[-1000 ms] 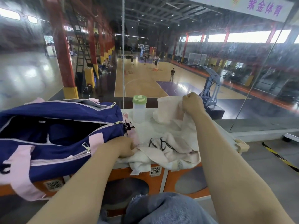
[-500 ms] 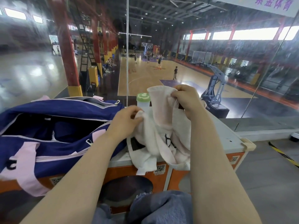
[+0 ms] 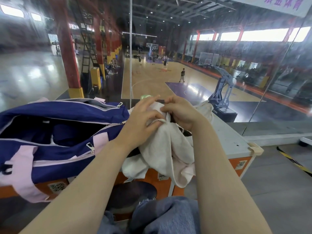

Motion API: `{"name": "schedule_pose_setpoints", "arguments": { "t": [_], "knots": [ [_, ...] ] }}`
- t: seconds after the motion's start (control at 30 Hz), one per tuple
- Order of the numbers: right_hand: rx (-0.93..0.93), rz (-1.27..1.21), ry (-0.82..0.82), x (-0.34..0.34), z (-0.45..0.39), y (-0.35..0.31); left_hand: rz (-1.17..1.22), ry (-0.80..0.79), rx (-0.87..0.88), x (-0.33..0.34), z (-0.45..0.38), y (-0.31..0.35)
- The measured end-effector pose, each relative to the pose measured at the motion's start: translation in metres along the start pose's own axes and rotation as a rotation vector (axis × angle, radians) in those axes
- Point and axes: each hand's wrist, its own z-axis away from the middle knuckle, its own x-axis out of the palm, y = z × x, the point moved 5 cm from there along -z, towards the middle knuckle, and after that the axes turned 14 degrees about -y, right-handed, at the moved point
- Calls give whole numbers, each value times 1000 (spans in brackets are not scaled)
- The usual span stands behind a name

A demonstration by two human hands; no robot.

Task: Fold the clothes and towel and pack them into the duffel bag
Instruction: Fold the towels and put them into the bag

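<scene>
While it hangs bunched and unfolded between two hands, the white towel shows a soft, nubby weave, a corded hem along its edges, and dark markings half hidden in its creases; its lower folds droop over the front edge of the white-topped counter, and one pale corner dangles lowest against the orange front panel. The left hand pinches the hem near the top between thumb and curled fingers, with its index finger stretched forward. The right hand is curled tightly around the cloth just beside it, so the two hands nearly touch. One navy duffel bag with pink straps and pale piping lies on the counter just left of the towel, its main zipper open on a dark inside. One green bottle cap peeks out behind the fingers. Blue denim cloth sits bunched at the bottom edge, below the forearms. Beyond the glass panel lies a basketball court with several small figures on it.
</scene>
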Motion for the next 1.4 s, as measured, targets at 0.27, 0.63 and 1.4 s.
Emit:
{"name": "schedule_pose_setpoints", "arguments": {
  "t": [0.27, 0.63, 1.4],
  "knots": [
    [30, -300, -175, 15, 6, 10, -116, -131, 80, 11, -2, 6],
    [-42, 60, 2, -11, 4, 15, 180, 153, -380, -5, 11, -34],
    [-290, -602, 684, 32, 12, 36, -59, 140, -127, -5, 14, -26]
  ]
}}
